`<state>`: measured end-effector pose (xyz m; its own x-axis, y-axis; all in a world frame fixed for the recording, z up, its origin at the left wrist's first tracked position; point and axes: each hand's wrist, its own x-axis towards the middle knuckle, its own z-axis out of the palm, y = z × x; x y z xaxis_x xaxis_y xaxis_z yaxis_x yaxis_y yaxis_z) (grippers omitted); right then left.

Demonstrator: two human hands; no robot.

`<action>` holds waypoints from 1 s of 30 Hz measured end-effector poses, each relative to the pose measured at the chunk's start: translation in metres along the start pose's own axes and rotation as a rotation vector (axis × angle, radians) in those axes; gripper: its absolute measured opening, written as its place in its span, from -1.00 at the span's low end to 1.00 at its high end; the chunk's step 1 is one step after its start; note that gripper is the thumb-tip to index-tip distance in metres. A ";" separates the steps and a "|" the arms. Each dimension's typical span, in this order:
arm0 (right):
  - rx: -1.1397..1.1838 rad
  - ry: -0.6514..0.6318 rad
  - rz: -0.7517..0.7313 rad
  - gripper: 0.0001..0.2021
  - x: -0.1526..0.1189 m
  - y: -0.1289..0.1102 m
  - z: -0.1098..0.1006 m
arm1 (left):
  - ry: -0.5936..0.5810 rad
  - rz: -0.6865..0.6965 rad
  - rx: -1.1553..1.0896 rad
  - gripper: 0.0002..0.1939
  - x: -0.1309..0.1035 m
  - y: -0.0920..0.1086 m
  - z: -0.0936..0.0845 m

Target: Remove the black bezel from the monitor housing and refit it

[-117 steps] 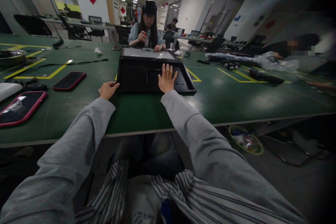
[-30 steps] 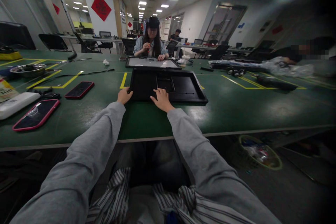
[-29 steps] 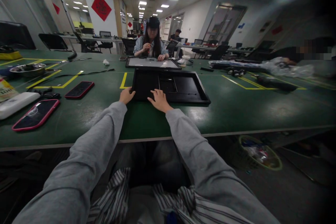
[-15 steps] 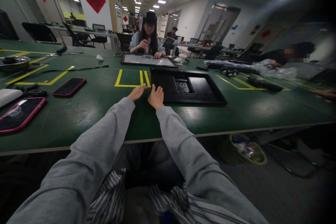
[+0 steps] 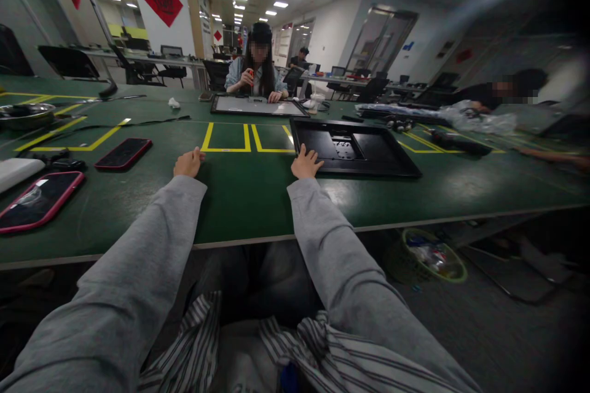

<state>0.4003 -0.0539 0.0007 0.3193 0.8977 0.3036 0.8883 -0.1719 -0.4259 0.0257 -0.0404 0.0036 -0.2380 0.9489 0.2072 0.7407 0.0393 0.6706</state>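
A black rectangular panel [image 5: 316, 141], like a monitor's back housing with a raised rim, lies flat on the green table. My right hand [image 5: 306, 164] rests on its near-left corner, fingers spread and touching the rim. In the panel's middle is a recessed opening [image 5: 346, 148] with small fittings. My left hand [image 5: 188, 163] is over the table to the left, apart from the panel, its fingers curled in and nothing visible in them. Yellow tape outlines [image 5: 225, 150] mark the table between my hands and beyond them.
Two phones, one dark [image 5: 123, 154] and one pink-edged [image 5: 40, 201], lie left. Across the table, a person holds a red-handled tool [image 5: 251, 75] over a framed panel [image 5: 260, 105]. Plastic wrap [image 5: 479, 118] lies right; a green basket [image 5: 461, 267] stands below the edge.
The black panel has slid to the right with my right hand on it. My left hand has moved away to the left and curled its fingers.
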 end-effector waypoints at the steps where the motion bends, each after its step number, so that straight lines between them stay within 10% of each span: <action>1: -0.004 0.043 0.013 -0.31 0.005 0.016 -0.002 | -0.001 -0.002 0.012 -0.35 0.000 -0.001 0.001; 12: -0.273 0.210 0.139 -0.45 0.043 0.159 -0.036 | -0.022 0.032 0.123 -0.37 -0.001 -0.003 0.009; 30: -0.170 0.177 0.145 -0.50 0.040 0.159 -0.053 | -0.073 0.142 0.204 -0.40 -0.003 0.001 0.012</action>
<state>0.5721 -0.0674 -0.0098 0.4868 0.7763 0.4006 0.8669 -0.3728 -0.3311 0.0343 -0.0393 -0.0045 -0.0821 0.9693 0.2317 0.8765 -0.0404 0.4797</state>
